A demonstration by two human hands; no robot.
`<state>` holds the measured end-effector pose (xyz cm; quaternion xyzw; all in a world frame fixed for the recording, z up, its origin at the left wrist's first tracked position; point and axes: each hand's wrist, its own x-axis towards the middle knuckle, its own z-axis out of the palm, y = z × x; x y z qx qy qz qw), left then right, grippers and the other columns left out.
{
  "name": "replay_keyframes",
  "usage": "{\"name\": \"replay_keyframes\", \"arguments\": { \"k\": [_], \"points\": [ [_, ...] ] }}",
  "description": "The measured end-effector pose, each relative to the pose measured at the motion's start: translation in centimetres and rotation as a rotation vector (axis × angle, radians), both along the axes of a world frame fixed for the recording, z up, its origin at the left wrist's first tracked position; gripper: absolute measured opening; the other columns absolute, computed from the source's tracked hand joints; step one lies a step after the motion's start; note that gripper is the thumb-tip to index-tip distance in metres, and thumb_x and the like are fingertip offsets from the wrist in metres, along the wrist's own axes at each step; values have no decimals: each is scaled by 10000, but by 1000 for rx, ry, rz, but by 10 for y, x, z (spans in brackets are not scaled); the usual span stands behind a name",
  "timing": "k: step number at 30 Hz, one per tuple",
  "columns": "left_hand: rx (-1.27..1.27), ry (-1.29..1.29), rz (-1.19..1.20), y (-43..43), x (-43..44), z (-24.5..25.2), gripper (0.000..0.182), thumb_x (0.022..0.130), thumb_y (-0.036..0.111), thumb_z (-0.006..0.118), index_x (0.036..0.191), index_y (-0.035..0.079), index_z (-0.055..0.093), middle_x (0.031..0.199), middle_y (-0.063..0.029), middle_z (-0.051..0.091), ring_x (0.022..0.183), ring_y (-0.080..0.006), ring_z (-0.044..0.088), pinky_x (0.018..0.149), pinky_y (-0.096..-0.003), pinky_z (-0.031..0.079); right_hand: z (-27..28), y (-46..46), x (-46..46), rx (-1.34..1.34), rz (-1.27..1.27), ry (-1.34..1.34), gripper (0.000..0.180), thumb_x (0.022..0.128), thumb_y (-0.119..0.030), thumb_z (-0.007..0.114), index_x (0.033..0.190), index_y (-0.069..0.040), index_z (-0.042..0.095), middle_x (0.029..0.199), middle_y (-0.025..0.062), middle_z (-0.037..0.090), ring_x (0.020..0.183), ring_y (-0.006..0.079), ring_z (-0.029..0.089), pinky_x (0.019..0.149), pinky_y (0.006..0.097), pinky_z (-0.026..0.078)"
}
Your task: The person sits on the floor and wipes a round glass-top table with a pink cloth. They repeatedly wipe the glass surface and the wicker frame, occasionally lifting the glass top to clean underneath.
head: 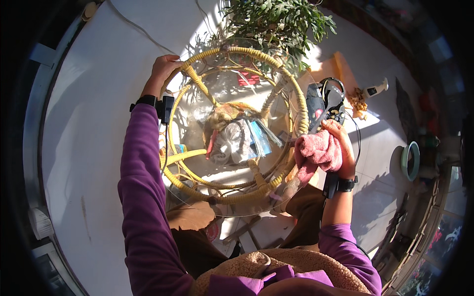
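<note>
A round glass-topped rattan table (pixel 303 103) stands before me, its yellow-wrapped frame showing through the clear top. At the upper left rim, my left hand (pixel 165 70) rests with its fingers at the edge of the glass. My right hand (pixel 339 138), at the right edge, holds a bunched pink cloth (pixel 320 150), and its thumb and fingertips touch the glass rim. Seen through the glass, lower down, are a wicker basket (pixel 237 108), a knotted translucent plastic bag (pixel 231 142) and a blue packet (pixel 260 137).
A leafy potted plant (pixel 277 22) stands beyond the table. To the right are a black container (pixel 333 98), a cardboard piece (pixel 339 70), a white device (pixel 376 90) and a pale green basin (pixel 405 161). A cable (pixel 142 29) runs over the floor at upper left.
</note>
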<state>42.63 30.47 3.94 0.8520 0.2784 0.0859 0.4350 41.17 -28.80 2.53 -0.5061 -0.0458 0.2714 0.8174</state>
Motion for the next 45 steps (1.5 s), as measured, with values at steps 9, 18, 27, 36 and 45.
{"name": "replay_keyframes", "arguments": {
  "k": [9,18,27,36,45],
  "points": [
    [295,-223,97,-23,-154,59,508,959,381,645,1386,115,573,1426,-133,543,1345,-241,486,1131,-392,349,27,0,-4,-1,-103,77,243,957,-166,630,1114,19,608,966,84,657,877,147,652,780,266,517],
    [-297,-168,683,-147,-414,21,655,1035,482,474,1509,42,369,1504,-204,433,1414,-291,410,1156,-459,320,31,-63,6,-147,-84,73,267,971,-228,596,1105,-6,660,1060,83,673,1014,178,624,918,315,488],
    [-794,-373,692,-183,-409,-28,686,1035,508,463,1502,33,299,1463,-229,454,1332,-335,499,1084,-458,427,41,-67,-23,-36,63,44,261,997,-245,604,1069,2,649,995,125,712,843,216,693,794,337,574],
    [-877,-537,601,-119,-341,-45,740,1041,520,431,1548,41,183,1500,-217,440,1411,-350,392,1152,-488,299,4,-41,-25,-309,567,94,209,934,-214,726,963,-12,684,884,28,689,778,89,637,701,240,527],
    [-899,-565,516,-84,-333,-65,606,1052,512,392,1450,57,447,1365,-142,581,1334,-227,472,1092,-397,365,-10,-25,-41,-566,743,-206,362,871,-321,790,982,15,716,901,-1,679,807,65,595,741,219,485]
  ]
}}
